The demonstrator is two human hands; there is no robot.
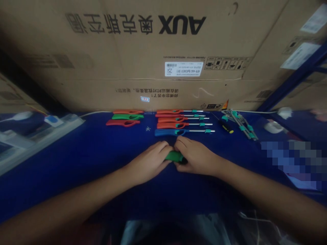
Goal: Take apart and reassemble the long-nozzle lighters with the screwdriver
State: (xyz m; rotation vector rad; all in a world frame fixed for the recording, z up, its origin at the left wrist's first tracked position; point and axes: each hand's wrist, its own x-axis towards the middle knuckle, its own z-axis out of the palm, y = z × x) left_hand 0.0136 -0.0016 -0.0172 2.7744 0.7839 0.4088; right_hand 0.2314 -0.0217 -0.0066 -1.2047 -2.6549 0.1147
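L hand (150,161) + R hand (195,157) meet at centre of blue table (76,160), both closed round green lighter handle (174,156); dark end under R fingers, prob. its tip, blurred. Just behind: row of 5 finished lighters (184,123), 4 orange, 1 blue. Left of row: 3 bare handles (126,118). Right: screwdriver (226,127), loose metal tubes (242,124). Cardboard box (163,51) at back.

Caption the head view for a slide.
Left hand and right hand grip a green plastic handle on blue cloth.

Open blue counter (76,160) lies on both sides, while rows of lighters (182,124) and a cardboard box (153,68) block beyond.
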